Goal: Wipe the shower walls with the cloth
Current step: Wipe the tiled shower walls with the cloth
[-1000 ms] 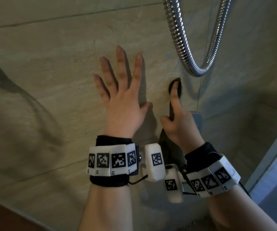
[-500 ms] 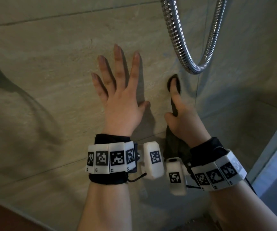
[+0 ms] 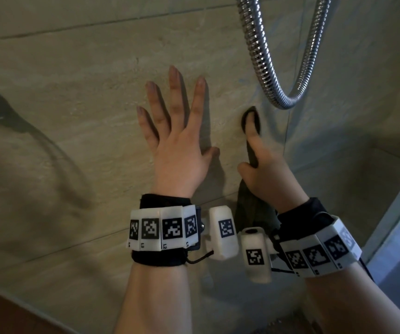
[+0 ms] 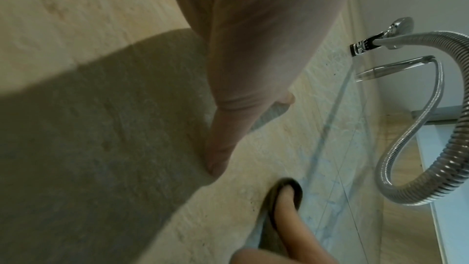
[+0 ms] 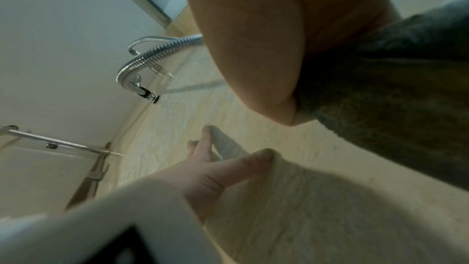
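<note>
Insp. notes, shower stall. The left hand (image 3: 178,150) lies flat on the shower wall (image 3: 73,97), fingers straight and spread, palm to the tile; it has hold of nothing. Thumb points right, twd the other hand.

The right hand (image 3: 265,169) has the dark cloth (image 3: 254,210). Index finger is straight and extended up the wall, w/ the cloth's top edge wrapped over its tip and pressed to the tile; the remaining fingers are curled around the bunched fabric below. Rest of cloth hangs under the palm, down to the wrist band. In the right wrist view the cloth (image 5: 396,95) fills the area beside the heel of the hand, against the wall. In the left wrist view the covered fingertip sits just right of the left thumb, apart from it, w/ cloth (image 4: 275,198) rimming the finger.

Cloth contact pt is on the rear wall, just left of the corner joint w/ the side wall, and just below the bottom loop of the metal shower hose (image 3: 266,68). Hose and cloth are near, not touching. Hose fitting (image 4: 360,46) enters the wall higher up. Glass door edge (image 3: 399,227) at far right. Both wrists carry marker bands (image 3: 162,227).
</note>
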Available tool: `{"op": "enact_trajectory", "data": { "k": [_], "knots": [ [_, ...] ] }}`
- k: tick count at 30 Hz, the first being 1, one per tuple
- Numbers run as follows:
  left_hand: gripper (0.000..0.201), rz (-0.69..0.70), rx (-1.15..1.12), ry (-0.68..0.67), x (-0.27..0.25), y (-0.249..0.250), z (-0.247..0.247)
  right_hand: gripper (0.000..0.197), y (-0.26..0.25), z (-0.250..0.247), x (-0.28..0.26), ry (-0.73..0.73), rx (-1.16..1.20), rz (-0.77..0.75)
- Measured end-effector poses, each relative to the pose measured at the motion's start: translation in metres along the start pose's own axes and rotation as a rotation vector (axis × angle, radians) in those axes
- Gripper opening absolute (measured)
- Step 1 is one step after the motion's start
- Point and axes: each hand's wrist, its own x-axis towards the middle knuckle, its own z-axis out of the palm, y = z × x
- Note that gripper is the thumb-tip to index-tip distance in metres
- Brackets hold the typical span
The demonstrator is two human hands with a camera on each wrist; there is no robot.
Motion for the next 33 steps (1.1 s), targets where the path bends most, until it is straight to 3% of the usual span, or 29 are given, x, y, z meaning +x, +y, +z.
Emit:
{"op": "enact_trajectory", "data": {
  "k": [4, 11, 19, 24, 33],
  "knots": [
    [0.115, 0.003, -0.007, 0.001, -0.001, -0.001, -0.001, 0.092, -0.007, -0.002, 0.002, -0.039, -0.036, -0.098],
    [0.116, 0.012, -0.007, 0.017, 0.000, -0.002, 0.001, 0.087, 0.003, -0.019, 0.009, 0.055, 0.012, 0.094],
    [0.117, 0.009, -0.004, 0.014, 0.000, -0.002, 0.003, 0.093, -0.007, -0.006, 0.008, 0.005, -0.029, -0.076],
    [0.117, 0.015, -0.020, 0.022, 0.000, -0.002, 0.003, 0.088, -0.003, -0.015, 0.012, 0.105, 0.000, 0.077],
    [0.117, 0.018, -0.020, 0.038, 0.000, -0.004, 0.003, 0.092, -0.015, -0.009, 0.010, -0.013, -0.051, -0.027]
  ]
}}
